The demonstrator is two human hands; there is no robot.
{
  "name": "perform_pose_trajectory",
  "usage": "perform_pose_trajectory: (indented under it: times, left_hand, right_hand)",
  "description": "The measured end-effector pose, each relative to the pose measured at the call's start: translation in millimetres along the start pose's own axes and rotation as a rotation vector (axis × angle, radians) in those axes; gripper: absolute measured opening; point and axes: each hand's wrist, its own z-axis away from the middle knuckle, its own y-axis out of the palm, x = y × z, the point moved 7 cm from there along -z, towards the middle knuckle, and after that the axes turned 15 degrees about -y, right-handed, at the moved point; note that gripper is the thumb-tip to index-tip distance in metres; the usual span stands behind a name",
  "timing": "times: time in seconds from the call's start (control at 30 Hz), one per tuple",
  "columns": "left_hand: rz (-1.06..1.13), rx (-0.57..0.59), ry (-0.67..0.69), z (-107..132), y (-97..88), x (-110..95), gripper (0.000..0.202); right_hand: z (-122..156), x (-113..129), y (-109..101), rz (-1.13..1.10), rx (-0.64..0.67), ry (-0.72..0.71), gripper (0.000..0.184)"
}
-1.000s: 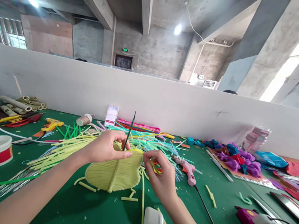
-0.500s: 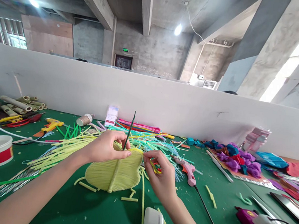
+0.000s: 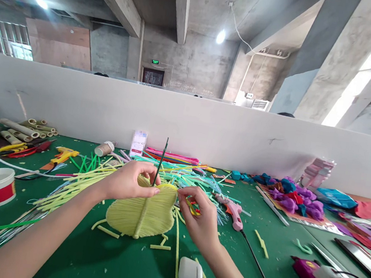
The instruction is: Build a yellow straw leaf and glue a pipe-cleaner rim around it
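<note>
Between the two hands, just below the left hand's thumb and to the left of the right hand's fingertips, is a yellow leaf shape (image 3: 159,215) made of fuzzy strips laid side by side. Its long axis is marked by a raised central rib (image 3: 142,217), which runs from the lower edge, nearest the wearer, up and away toward the left hand (image 3: 133,182), leaning slightly right at the top. A dark green stem (image 3: 161,163) carries on that line, rising past the left hand's fingers. The left hand is nearer the rib and stem: its thumb lies on the leaf's near face by the upper edge, its other fingers curl behind, and the grip looks light. The right hand (image 3: 201,216) is nearer the leaf's right rim; its thumb and index fingertip are pinched together there, seeming to hold that rim, though any fine strand between them is too small to tell. Below the right hand, a white case (image 3: 191,274) rests on the green counter (image 3: 87,265). Beyond that hand, to its right, lies a pink glue gun (image 3: 233,211). Loose yellow strips (image 3: 69,192) lie beyond the left forearm.
</note>
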Motion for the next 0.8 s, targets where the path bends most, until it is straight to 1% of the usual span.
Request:
perform_pose_trajectory:
  times: [0.27, 0.37, 0.53, 0.67, 0.8]
  left_hand:
    - [-0.031, 0.074, -0.002, 2.6, -1.1, -2.7, 0.016]
    - [-0.029, 0.077, 0.004, 3.5, -3.0, -4.9, 0.014]
    - [0.009, 0.087, 0.016, 3.3, -5.3, -5.8, 0.021]
    - [0.084, 0.145, 0.056, 4.5, -4.9, -7.1, 0.032]
    - [0.109, 0.156, 0.035, 4.8, -6.8, -8.1, 0.037]
  right_hand:
    - [1.2, -0.3, 0.6, -0.014, -0.003, -0.002, 0.011]
    - [1.3, -0.3, 0.5, -0.019, -0.003, -0.002, 0.012]
    - [1.2, -1.4, 0.9, -0.026, 0.002, 0.005, 0.012]
    - [1.7, -1.6, 0.9, -0.024, 0.003, 0.005, 0.014]
    - [0.8, 0.0, 0.3, -0.020, -0.005, -0.007, 0.013]
